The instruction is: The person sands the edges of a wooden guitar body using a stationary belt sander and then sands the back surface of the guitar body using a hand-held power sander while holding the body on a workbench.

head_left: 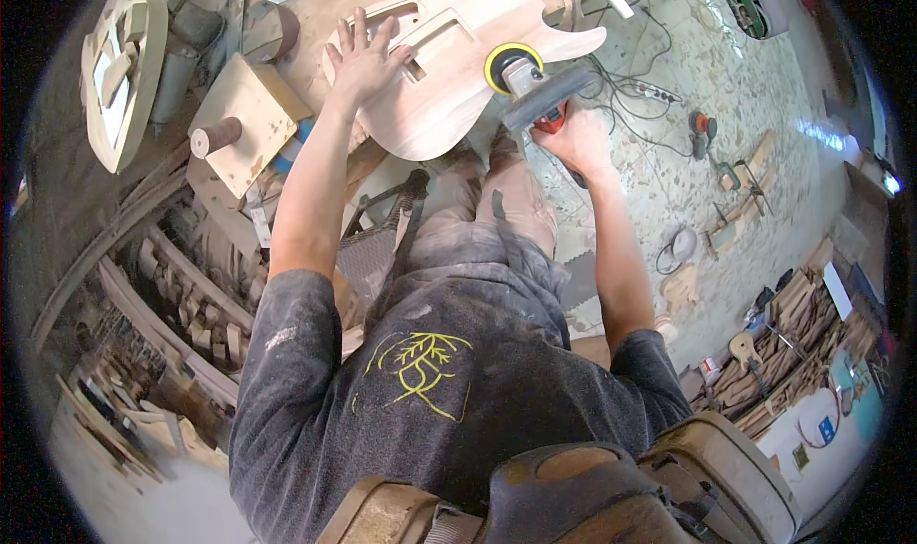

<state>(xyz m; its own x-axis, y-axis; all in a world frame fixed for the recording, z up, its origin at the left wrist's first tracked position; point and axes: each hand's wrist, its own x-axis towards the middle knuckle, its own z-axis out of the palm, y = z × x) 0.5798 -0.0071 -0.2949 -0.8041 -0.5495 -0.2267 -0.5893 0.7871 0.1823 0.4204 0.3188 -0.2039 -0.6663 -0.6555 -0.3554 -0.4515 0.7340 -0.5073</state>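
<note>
A pale wooden electric guitar body (451,100) with routed cavities lies flat on the workbench in front of me. My left hand (363,64) rests on its left part with the fingers spread, next to the cavities. In my closed right hand (579,145) is a power sander (522,78) with a round, yellow-rimmed pad and a red part near the grip. The sander's pad is at the right part of the guitar body; whether it touches the wood I cannot tell.
To the left stand a wooden block with a dowel (239,128) and a pale guitar-shaped piece (122,81). Cables (621,90) and a second orange-and-black power tool (703,128) lie on the speckled floor at right. Stacked wood strips (798,343) fill the lower right.
</note>
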